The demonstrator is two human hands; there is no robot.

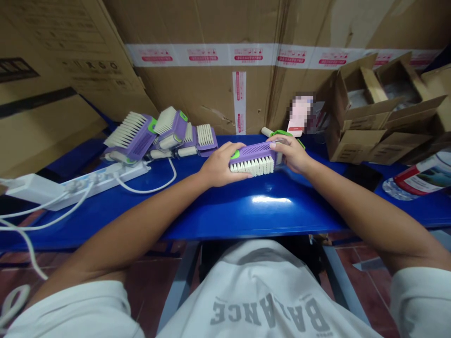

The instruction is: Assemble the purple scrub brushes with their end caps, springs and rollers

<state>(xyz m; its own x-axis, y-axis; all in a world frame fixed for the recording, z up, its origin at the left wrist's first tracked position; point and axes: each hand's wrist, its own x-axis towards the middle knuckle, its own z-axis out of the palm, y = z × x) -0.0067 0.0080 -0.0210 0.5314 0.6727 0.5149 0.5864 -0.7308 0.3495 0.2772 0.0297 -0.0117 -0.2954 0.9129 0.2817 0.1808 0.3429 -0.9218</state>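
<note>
A purple brush (pixel 256 151) lies between the two hands, over the middle of the desk, its long axis running close to nine-to-three with the three o'clock end tipped slightly up in view. Its pale bristles (pixel 255 165) face six o'clock, toward the wearer. Each hand has one end, so neither is nearer. The left hand (pixel 218 164) is clamped on the nine o'clock end, a digit beside the green patch (pixel 235 154) and another along the bristles' underside. The right hand (pixel 293 152) is closed on the three o'clock end, with fingertips on the purple top; a clear part shows there, half covered, and I cannot tell whether it belongs to the brush.

Just beyond the right hand, between one and two o'clock, lies a green piece near a white cylinder (pixel 267 132); past that, a blurred-out pink panel (pixel 299 115) leans upright.

Below is the glossy blue desk (pixel 225 211). Between nine and ten sits a pile of similar brushes (pixel 141 141), turned several ways. Farther out, just below nine, is a white power strip (pixel 102 183) with cords plugged in. Toward two-thirty stand open cardboard cartons (pixel 362 143); at three lie a dark flat object (pixel 362 176) and a tilted bottle (pixel 419 176). A taped cardboard wall (pixel 197 98) closes off twelve, and the wearer's white shirt (pixel 260 286) fills six above a tiled floor (pixel 151 286).
</note>
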